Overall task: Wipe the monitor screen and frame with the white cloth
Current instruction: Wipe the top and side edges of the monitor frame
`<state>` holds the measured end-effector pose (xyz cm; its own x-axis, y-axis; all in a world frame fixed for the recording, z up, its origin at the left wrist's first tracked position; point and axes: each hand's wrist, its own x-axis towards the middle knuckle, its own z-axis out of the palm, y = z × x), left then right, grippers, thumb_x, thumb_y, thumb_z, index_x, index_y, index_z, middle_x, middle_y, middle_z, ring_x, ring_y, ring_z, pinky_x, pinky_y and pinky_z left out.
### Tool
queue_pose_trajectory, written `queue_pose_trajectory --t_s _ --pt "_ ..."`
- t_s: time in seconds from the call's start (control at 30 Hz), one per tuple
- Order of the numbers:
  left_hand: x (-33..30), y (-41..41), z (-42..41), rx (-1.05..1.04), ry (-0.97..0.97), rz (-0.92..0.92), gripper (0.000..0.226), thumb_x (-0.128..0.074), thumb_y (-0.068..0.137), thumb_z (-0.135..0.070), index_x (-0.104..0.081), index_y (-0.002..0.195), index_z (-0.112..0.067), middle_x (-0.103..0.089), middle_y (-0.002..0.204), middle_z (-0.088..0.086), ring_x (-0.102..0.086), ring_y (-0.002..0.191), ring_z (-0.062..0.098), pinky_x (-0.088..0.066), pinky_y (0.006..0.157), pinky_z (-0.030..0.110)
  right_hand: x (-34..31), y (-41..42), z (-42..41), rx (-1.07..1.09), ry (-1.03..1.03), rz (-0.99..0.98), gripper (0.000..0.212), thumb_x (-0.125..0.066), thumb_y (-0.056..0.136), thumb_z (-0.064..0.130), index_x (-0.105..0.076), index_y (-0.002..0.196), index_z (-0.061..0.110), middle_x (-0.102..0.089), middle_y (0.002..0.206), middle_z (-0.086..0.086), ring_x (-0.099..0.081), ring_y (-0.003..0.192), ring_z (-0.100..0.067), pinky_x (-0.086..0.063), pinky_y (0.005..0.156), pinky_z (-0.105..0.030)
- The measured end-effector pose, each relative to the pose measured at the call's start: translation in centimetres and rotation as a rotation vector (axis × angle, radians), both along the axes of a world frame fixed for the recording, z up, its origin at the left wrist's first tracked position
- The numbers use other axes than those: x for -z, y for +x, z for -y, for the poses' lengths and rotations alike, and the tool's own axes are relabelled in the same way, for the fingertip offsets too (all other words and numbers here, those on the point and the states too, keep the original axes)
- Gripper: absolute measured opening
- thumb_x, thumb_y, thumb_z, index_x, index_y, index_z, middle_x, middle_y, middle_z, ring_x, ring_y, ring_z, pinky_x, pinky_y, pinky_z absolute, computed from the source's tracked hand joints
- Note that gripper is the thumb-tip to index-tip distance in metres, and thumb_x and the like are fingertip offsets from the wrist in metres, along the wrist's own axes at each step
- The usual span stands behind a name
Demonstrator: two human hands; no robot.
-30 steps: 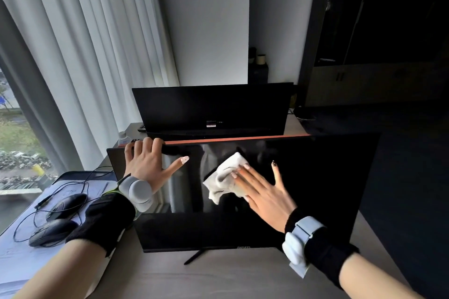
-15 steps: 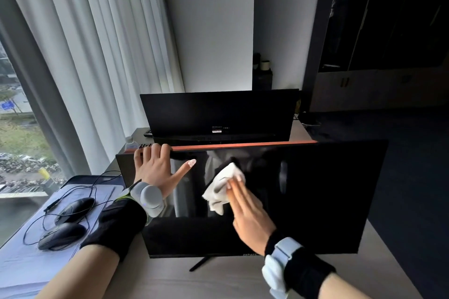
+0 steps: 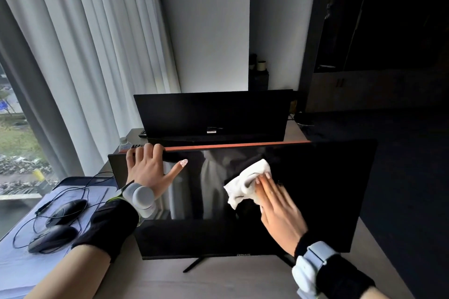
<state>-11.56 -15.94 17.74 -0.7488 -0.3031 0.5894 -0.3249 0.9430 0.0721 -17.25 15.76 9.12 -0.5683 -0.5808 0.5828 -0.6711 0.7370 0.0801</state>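
Observation:
A black monitor (image 3: 328, 192) stands on the desk in front of me, its screen dark and reflective. My left hand (image 3: 148, 170) grips the top left of its frame, fingers curled over the upper edge and thumb stretched across the screen. My right hand (image 3: 277, 209) lies flat against the middle of the screen and presses a crumpled white cloth (image 3: 245, 183) onto the glass. The cloth bunches out to the left of my fingertips.
Two black wired mice (image 3: 52, 236) and cables lie on a pale mat (image 3: 17, 264) at the left. A second black monitor (image 3: 211, 114) stands behind, back facing me. A water bottle (image 3: 124, 143) stands by the white curtains (image 3: 85, 56). The monitor's stand legs (image 3: 194, 264) rest on the grey desk.
My right hand slid the cloth leftwards over the screen, then back right and slightly up. My left hand kept its hold on the top edge.

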Motion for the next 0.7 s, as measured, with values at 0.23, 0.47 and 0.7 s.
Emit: queue_pose_trajectory --t_s 0.23,0.47,0.7 --pt "0.0 0.0 -0.1 -0.012 0.005 -0.012 0.058 -0.027 0.077 -0.080 -0.031 0.086 -0.022 -0.035 0.087 -0.002 -0.041 0.093 0.027 -0.027 0.104 0.051 0.2 -1.4 -7.1 0.179 -0.034 0.024 0.057 -0.038 0.084 0.019 -0.042 0.139 0.001 -0.041 0.147 -0.014 -0.044 0.134 -0.025 -0.031 0.107 -0.041" --pt "0.1 0.2 -0.5 0.002 0.024 -0.008 0.059 -0.025 0.076 -0.082 -0.030 0.087 -0.024 -0.033 0.089 -0.004 -0.039 0.096 0.025 -0.025 0.105 0.050 -1.5 -1.5 -6.1 0.145 -0.278 0.177 0.068 -0.066 0.080 0.006 -0.036 0.140 -0.005 -0.033 0.149 -0.021 -0.047 0.128 -0.035 -0.050 0.096 -0.044" --pt "-0.2 0.3 -0.6 0.003 0.053 -0.025 0.057 -0.027 0.075 -0.083 -0.027 0.085 -0.026 -0.033 0.089 -0.005 -0.038 0.096 0.025 -0.024 0.105 0.049 -6.7 -3.1 -2.7 0.059 -0.525 0.218 0.068 -0.047 0.094 0.016 -0.009 0.151 0.013 -0.003 0.160 -0.008 -0.011 0.147 -0.023 -0.028 0.115 -0.042"
